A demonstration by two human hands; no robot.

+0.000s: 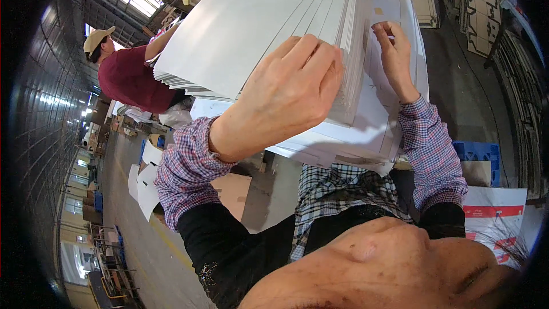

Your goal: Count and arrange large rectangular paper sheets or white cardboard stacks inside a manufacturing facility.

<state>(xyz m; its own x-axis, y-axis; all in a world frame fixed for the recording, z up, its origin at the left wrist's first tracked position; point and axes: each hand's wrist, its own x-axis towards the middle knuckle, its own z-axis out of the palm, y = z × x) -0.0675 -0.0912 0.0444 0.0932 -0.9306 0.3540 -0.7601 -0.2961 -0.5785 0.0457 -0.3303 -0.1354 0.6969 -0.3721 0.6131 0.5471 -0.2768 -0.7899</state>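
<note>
A thick stack of white paper or card sheets (229, 29) fans out in front of me, its layers spread apart toward the right. My left hand (291, 80) is closed over the near edge of the sheets, knuckles up and fingertips hidden behind the hand. Beside the stack's right side, my right hand (394, 52) is raised with thumb and fingertips drawn together in a pinch. Whether anything lies between those tips is too small to see. Under the fanned sheets is a broad pile with a white top (354, 143), reaching toward my waist.
A co-worker in a maroon shirt (134, 77) and cap stands at the far left, behind the sheets. Cut cardboard panels (483, 9) lie on the floor at the right. A blue pallet (477, 152) and a white-and-red carton (494, 212) are near my right elbow. White sheets (148, 180) lie at left.
</note>
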